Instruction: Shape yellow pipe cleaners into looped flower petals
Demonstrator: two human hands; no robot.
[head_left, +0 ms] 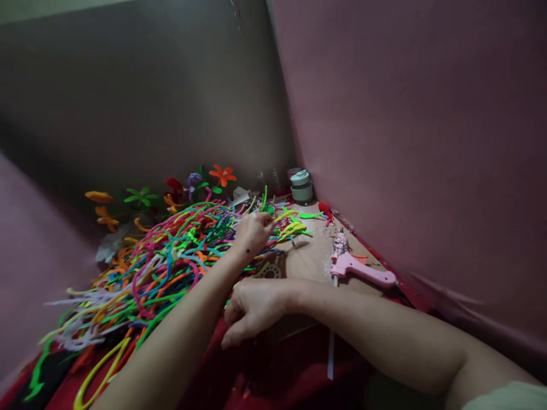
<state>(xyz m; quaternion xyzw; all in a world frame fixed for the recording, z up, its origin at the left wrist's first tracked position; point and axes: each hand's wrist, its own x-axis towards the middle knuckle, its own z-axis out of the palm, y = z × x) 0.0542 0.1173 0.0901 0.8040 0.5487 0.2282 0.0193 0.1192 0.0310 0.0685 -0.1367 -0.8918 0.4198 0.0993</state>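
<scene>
My left hand (254,233) reaches forward over the right edge of a heap of coloured pipe cleaners (171,262). Its fingertips are closed on a yellow pipe cleaner (286,215) that points to the right. Just below it lies a bundle of bent yellow pipe cleaners (293,229). My right hand (254,310) hovers nearer to me, beside the heap's lower right edge. Its fingers are loosely bent, the thumb stands apart from them, and nothing shows between them.
A pink glue gun (361,270) with a glue stick in its back lies on a brown board (303,262). A lidded cup (301,187) stands in the corner. Pipe-cleaner flowers (222,175) stand behind the heap. Walls close in on both sides; red cloth (273,370) lies in front.
</scene>
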